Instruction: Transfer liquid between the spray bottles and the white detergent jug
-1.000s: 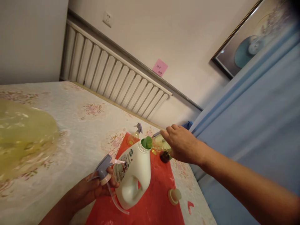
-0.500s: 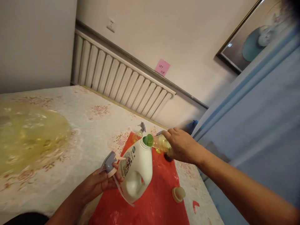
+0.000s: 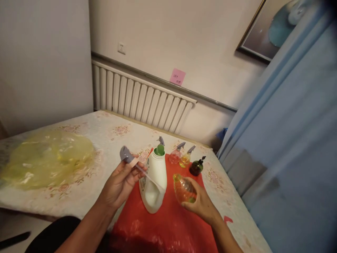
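My left hand (image 3: 122,181) pinches a grey trigger spray head (image 3: 127,155), its clear dip tube slanting down to the right. Just beyond the tube a white jug (image 3: 156,175) with a green spout (image 3: 159,150) stands on a red plastic sheet (image 3: 168,228). My right hand (image 3: 198,202) is closed round a clear yellowish spray bottle (image 3: 184,189), which has no head on it and leans to the left, its mouth pointing up and left. The bottle is to the right of the jug, apart from it.
Behind the jug stand a pink spray bottle (image 3: 174,155), a yellow spray bottle (image 3: 185,160) and a dark green pump bottle (image 3: 196,167). A crumpled yellow plastic bag (image 3: 52,158) lies on the flowered tablecloth (image 3: 126,130) at left. A blue curtain (image 3: 286,140) hangs at right.
My right hand has drawn the bottle away from the jug's spout, down and toward me. My left hand has tilted and raised the spray head. The view has levelled, and the cap is no longer visible.
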A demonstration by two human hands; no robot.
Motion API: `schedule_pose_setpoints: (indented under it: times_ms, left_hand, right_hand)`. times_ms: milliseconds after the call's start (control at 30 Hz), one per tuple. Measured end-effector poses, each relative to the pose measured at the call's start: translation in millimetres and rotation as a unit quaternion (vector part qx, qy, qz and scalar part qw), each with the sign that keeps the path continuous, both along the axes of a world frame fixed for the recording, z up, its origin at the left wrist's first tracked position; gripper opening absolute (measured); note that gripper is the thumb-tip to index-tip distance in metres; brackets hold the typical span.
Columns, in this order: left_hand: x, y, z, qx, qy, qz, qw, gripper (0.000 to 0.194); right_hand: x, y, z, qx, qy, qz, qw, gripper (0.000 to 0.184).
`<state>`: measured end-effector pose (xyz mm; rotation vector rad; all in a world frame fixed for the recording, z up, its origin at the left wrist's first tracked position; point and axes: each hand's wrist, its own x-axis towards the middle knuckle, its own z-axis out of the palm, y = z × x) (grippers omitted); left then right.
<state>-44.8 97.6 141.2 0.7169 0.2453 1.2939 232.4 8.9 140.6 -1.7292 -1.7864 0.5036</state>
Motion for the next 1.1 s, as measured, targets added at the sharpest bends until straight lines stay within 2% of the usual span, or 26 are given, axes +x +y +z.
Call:
schedule_pose_setpoints:
  times_ms: [100, 167, 333, 600, 733, 967, 1100]
  left_hand:
    - [17, -8, 21.0, 0.022, 0.028, 0.024, 0.999, 0.027]
    - [29, -14, 28.1, 0.03, 0.05, 0.029, 0.998, 0.026]
    - [47, -24, 37.0, 0.039, 0.088, 0.026, 0.995, 0.03]
    - [57, -31, 50.8, 0.053, 0.105, 0.019, 0.993, 0.031]
    - [69, -37, 44.2, 0.057, 0.139, 0.01, 0.989, 0.025]
    - [96, -58, 13.5, 0.045, 0.234, -0.047, 0.97, 0.03]
    - [102, -66, 1.1, 0.038, 0.239, -0.073, 0.967, 0.031]
  right_hand:
    - [3, -18, -27.3, -0.014, 0.028, -0.017, 0.999, 0.08]
    - [3, -27, -36.9, -0.017, 0.038, -0.023, 0.999, 0.081]
    - [6, -43, -43.0, -0.012, 0.077, -0.027, 0.997, 0.081]
    - [14, -51, -51.4, 0.004, 0.104, -0.028, 0.994, 0.083]
    - [7, -54, -44.9, -0.002, 0.128, -0.016, 0.992, 0.085]
    - [-3, -49, -49.5, 0.041, 0.194, 0.005, 0.98, 0.085]
    - [-11, -50, -41.1, 0.06, 0.223, 0.015, 0.973, 0.081]
